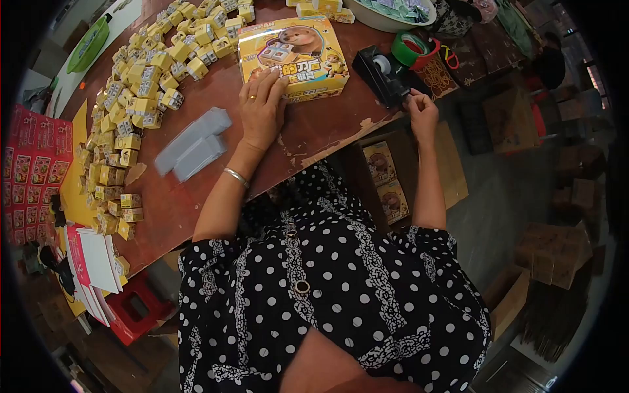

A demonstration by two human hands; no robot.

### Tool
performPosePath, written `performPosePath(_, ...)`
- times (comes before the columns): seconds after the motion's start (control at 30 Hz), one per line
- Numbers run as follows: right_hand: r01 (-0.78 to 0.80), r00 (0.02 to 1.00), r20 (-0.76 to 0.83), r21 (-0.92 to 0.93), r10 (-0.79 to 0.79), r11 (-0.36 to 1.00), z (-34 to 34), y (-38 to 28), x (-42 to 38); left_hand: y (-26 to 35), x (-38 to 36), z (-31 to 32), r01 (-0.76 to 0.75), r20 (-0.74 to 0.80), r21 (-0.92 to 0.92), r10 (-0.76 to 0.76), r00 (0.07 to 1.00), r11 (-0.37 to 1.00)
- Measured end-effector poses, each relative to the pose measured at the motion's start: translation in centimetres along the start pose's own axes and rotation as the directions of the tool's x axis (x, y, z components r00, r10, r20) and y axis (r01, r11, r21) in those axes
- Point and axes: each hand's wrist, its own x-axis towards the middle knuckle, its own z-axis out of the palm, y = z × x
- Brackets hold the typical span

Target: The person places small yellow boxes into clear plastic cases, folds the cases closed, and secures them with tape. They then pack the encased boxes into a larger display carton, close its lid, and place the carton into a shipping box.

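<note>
A closed yellow printed box (pixel 303 49) lies on the brown table (pixel 196 124). My left hand (pixel 263 105) rests on its lower left corner, fingers stretched out over the lid. To the right of the box stands a black tape dispenser (pixel 382 78) with a roll in it. At its near end is my right hand (pixel 421 114), with thumb and fingers pinched together; what they hold, if anything, is too small to make out. Clear plastic sheets (pixel 196 145) lie left of my left forearm.
Many small yellow boxes (pixel 147 82) spread over the table's left side. Green tape (pixel 407 49), rubber bands (pixel 436 75) and scissors (pixel 449 57) sit beyond the dispenser. A white bowl (pixel 393 23) stands at the back. Below the table edge, an open carton (pixel 452 164) holds printed boxes.
</note>
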Motion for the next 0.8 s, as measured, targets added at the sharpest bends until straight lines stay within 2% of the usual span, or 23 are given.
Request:
performPosePath(0.03,0.001,1.0,0.013,0.002,-0.001,1.0,0.2,-1.6,-0.4,0.0,-0.1,0.1,-0.002,-0.002,-0.009,0.002,1.0,1.0)
performPosePath(0.1,0.028,0.978,-0.206,0.038,-0.019,0.999,0.3,-6.2,-1.3,-0.3,-0.1,0.0,0.018,-0.004,0.01,-0.018,1.0,1.0)
performPosePath(0.13,0.144,0.959,-0.251,0.03,-0.132,0.989,0.8,-9.1,-2.0,-0.2,-0.1,0.0,0.011,-0.014,-0.003,-0.011,1.0,1.0)
performPosePath(0.17,0.136,0.964,-0.236,0.039,-0.123,0.99,1.8,-10.5,-2.4,-0.2,-0.1,0.0,-0.003,-0.022,-0.021,0.002,1.0,1.0)
performPosePath(0.23,0.024,0.998,-0.057,0.385,-0.002,0.922,4.0,-12.5,-3.7,-0.4,-0.2,0.1,-0.001,-0.012,-0.022,0.001,1.0,1.0)
performPosePath(0.27,-0.089,0.993,0.115,0.508,0.035,0.857,5.9,-13.8,-4.9,-0.5,-0.2,0.3,-0.002,-0.017,-0.02,0.002,1.0,1.0)
performPosePath(0.33,-0.196,0.963,0.267,0.602,0.036,0.774,10.3,-14.4,-6.6,-0.2,-0.2,0.4,0.0,-0.024,-0.018,-0.001,1.0,1.0)
performPosePath(0.4,-0.347,0.926,0.345,0.623,0.151,0.701,14.4,-14.9,-7.7,-0.2,-0.1,0.2,-0.001,-0.035,-0.028,0.0,0.999,1.0)
performPosePath(0.5,-0.419,0.879,0.449,0.563,0.162,0.712,18.2,-14.3,-7.9,-0.2,-0.1,0.1,0.003,-0.044,-0.028,-0.004,0.999,1.0)
performPosePath(0.8,-0.43,0.882,0.398,0.455,0.254,0.78,20.4,-14.6,-6.8,-0.3,-0.2,0.3,0.004,-0.061,-0.034,-0.006,0.998,0.999)
